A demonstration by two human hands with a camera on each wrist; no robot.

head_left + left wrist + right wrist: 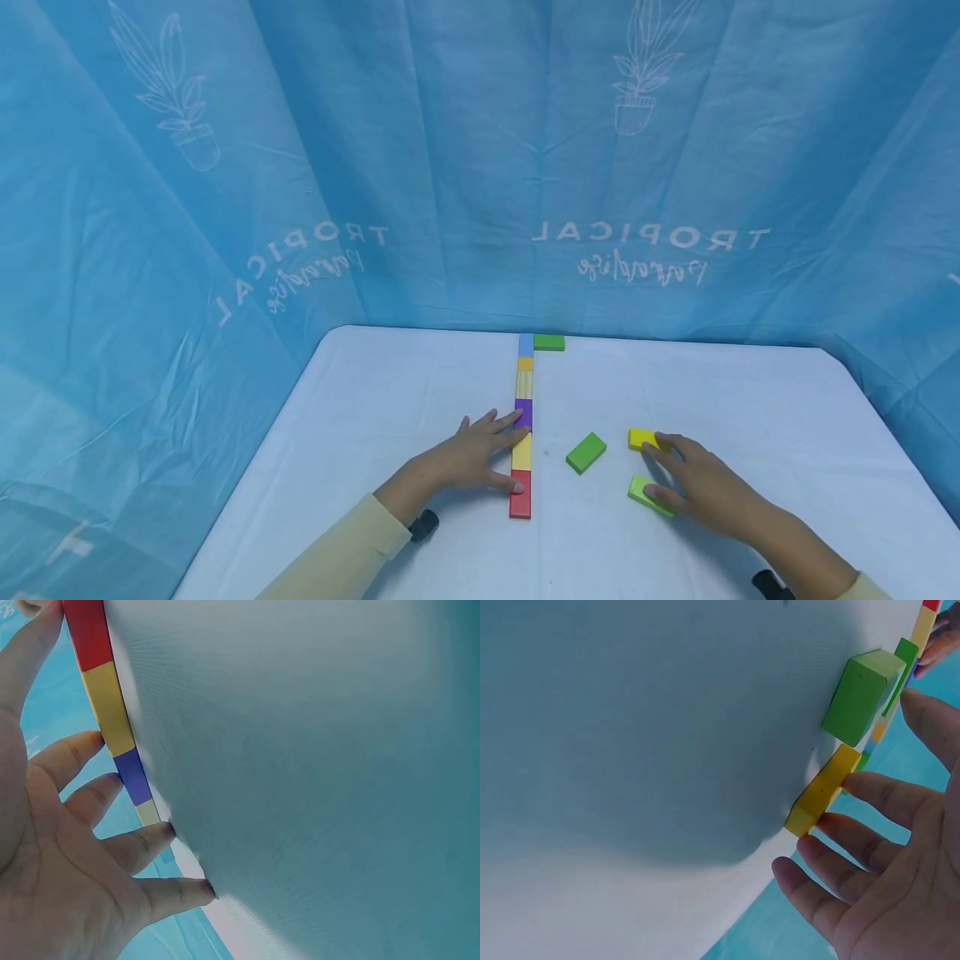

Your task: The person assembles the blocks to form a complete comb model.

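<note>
My left hand (468,458) rests with spread fingers along a straight row of coloured blocks. Its thumb touches the red block (520,507) at the near end, and the other fingertips lie at the yellow-orange block (521,457) and the purple block (133,776). Beyond these the row continues with a cream block (524,386), an orange block (526,364) and a light blue block (527,345). On the right, my right hand (708,492) has its fingertips at a bright yellow block (641,438). Its thumb is over a light green block (640,489), fingers loosely extended.
A loose green block (586,453) lies at an angle between the row and my right hand. Another green block (550,342) sits beside the row's far end, near the back edge of the white table (360,400). Blue printed curtains (465,167) hang behind and at the sides.
</note>
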